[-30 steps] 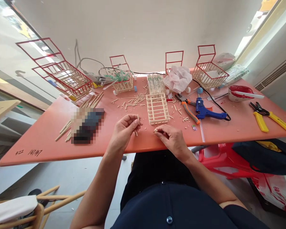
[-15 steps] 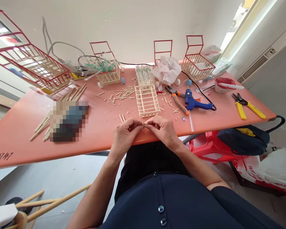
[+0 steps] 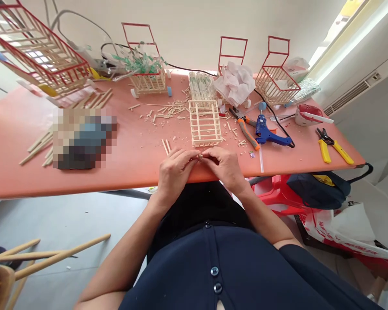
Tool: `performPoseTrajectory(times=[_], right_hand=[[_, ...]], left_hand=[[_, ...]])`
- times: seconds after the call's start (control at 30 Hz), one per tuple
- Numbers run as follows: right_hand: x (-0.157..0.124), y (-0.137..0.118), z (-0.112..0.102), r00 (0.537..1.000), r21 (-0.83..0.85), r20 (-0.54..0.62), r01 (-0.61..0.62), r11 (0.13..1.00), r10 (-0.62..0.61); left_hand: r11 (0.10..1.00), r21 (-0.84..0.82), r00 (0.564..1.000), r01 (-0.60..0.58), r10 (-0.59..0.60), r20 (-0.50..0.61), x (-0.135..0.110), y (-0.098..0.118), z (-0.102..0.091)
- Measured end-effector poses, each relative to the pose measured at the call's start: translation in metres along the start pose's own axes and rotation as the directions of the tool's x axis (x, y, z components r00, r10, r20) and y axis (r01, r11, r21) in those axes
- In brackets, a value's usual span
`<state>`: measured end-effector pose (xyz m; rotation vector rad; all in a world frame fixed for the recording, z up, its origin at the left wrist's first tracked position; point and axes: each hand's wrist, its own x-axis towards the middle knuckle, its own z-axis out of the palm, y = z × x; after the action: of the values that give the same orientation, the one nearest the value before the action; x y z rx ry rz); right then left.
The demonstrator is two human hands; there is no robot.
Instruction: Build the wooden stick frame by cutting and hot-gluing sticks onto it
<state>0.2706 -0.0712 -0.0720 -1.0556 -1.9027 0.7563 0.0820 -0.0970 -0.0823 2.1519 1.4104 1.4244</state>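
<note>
Small wooden bits (image 3: 200, 156) sit pinched where the two hands meet, just above the near edge of the table (image 3: 134, 165) and in front of the slatted frame (image 3: 206, 122); how many there are, the fingertips hide. They look light, stiff and dry, unlikely to slip but easy to fumble at that size, so a fingertip pinch by the ends should suit them best. The frame seems light too, its thin slats likely to snap or come unstuck under a squeeze; its thicker end rails look the safer hold. The left hand (image 3: 176, 172) and right hand (image 3: 224, 168) mirror each other, thumbs and forefingers closed on the bits with almost no gap, the other fingers curled. Both forearms slant inward from the body, wrists low. Two loose sticks (image 3: 164, 147) lie just beyond the left hand.
</note>
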Motion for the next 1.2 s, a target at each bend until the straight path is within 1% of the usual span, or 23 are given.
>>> performPoseTrajectory(times=[0.07, 0.2, 0.4, 0.53, 0.67, 0.77, 0.83, 0.9, 0.97, 1.03, 1.07, 1.1, 1.17, 1.2], right_hand=[[0.003, -0.001, -0.004, 0.999, 0.026, 0.036, -0.033, 0.999, 0.032], [0.008, -0.004, -0.012, 0.993, 0.041, 0.094, -0.071, 0.997, 0.067], [0.003, -0.006, -0.011, 0.995, 0.048, 0.074, -0.064, 0.997, 0.06], [-0.001, -0.004, -0.009, 0.998, 0.013, 0.044, -0.05, 0.999, 0.049], [-0.001, -0.007, -0.011, 0.997, 0.008, 0.061, -0.055, 0.998, 0.054], [0.0, -0.009, -0.012, 0.996, 0.031, 0.07, -0.064, 0.997, 0.061], [0.0, -0.008, -0.013, 0.994, 0.085, 0.072, -0.094, 0.992, 0.088], [0.001, -0.006, -0.014, 0.989, 0.165, 0.076, -0.136, 0.977, 0.125], [0.003, -0.004, -0.015, 0.985, 0.234, 0.092, -0.167, 0.958, 0.149], [0.005, -0.002, -0.017, 0.979, 0.274, 0.119, -0.192, 0.942, 0.165], [0.006, -0.001, -0.018, 0.976, 0.286, 0.132, -0.203, 0.937, 0.171], [0.007, -0.001, -0.018, 0.973, 0.294, 0.145, -0.214, 0.932, 0.177], [0.008, -0.002, -0.02, 0.968, 0.307, 0.168, -0.229, 0.924, 0.185], [0.008, -0.003, -0.02, 0.967, 0.311, 0.176, -0.233, 0.921, 0.186]], left_hand=[[0.999, 0.035, 0.999, -0.036, 0.036, 0.005, 0.0, -0.001, 0.001], [0.997, 0.063, 0.999, -0.042, 0.041, 0.018, 0.0, -0.001, 0.001], [0.991, 0.028, 0.99, -0.134, 0.136, -0.047, -0.002, 0.0, 0.001], [0.991, 0.012, 0.989, -0.135, 0.136, -0.062, -0.002, -0.001, 0.001], [0.996, -0.011, 0.995, -0.086, 0.086, -0.041, -0.001, 0.001, 0.002], [0.998, -0.039, 0.998, -0.055, 0.054, -0.046, -0.001, 0.006, 0.001], [0.998, -0.058, 0.998, -0.014, 0.01, -0.065, 0.001, 0.008, -0.005], [0.997, -0.05, 0.993, 0.063, -0.068, -0.1, 0.009, 0.006, -0.017], [0.987, 0.032, 0.976, 0.155, -0.148, -0.159, 0.024, -0.005, -0.033], [0.959, 0.15, 0.953, 0.24, -0.204, -0.224, 0.043, -0.022, -0.05], [0.937, 0.21, 0.948, 0.279, -0.235, -0.214, 0.053, -0.032, -0.058], [0.914, 0.251, 0.944, 0.318, -0.28, -0.176, 0.061, -0.041, -0.063], [0.908, 0.248, 0.941, 0.339, -0.327, -0.088, 0.07, -0.055, -0.069], [0.909, 0.245, 0.941, 0.337, -0.331, -0.066, 0.071, -0.058, -0.07]])
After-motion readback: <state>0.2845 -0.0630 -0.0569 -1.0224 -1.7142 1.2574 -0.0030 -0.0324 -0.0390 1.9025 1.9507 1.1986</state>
